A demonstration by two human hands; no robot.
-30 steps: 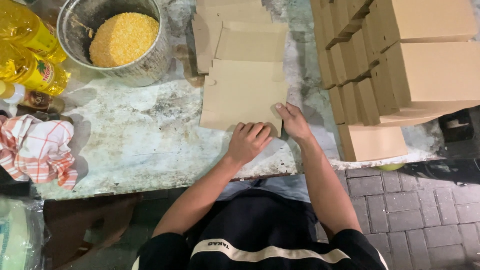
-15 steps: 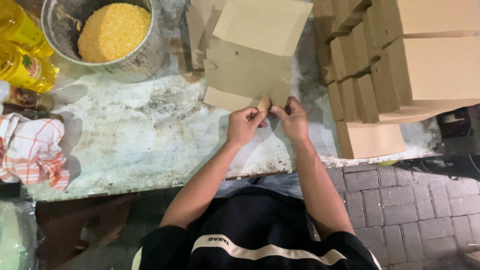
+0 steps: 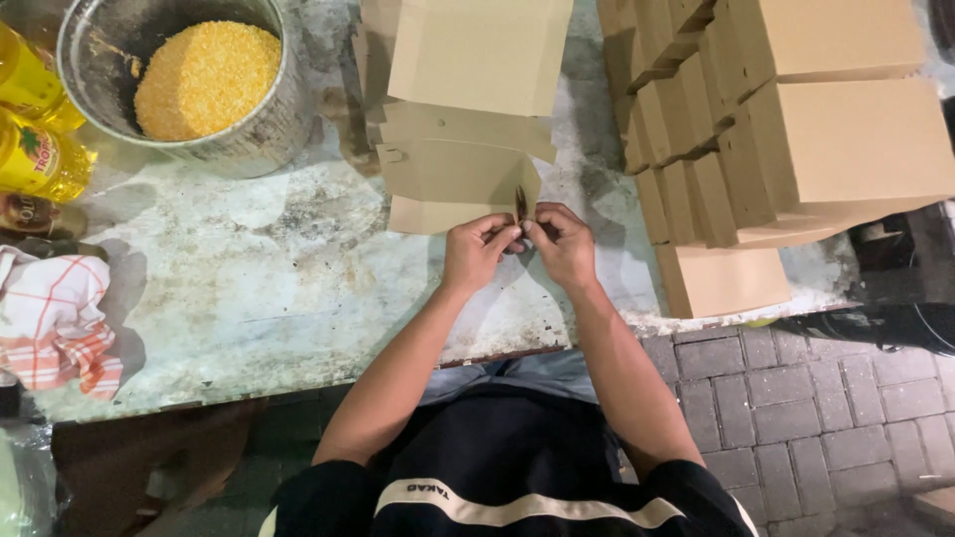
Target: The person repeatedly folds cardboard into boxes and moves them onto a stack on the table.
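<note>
My left hand and my right hand meet at the near lower corner of a flat brown cardboard box blank. Both pinch a small tab of that blank between fingertips. The blank is lifted off the worn table and its far part rises toward the camera. Beneath it lies a stack of more flat blanks.
Folded brown boxes are stacked at the right edge of the table. A metal pot of yellow grain stands at the back left, with yellow oil bottles beside it. A checked cloth lies at the left. Paving stones lie below right.
The top blank went from lying flat under both palms to being lifted. My hands drew together and now pinch its near corner tab.
</note>
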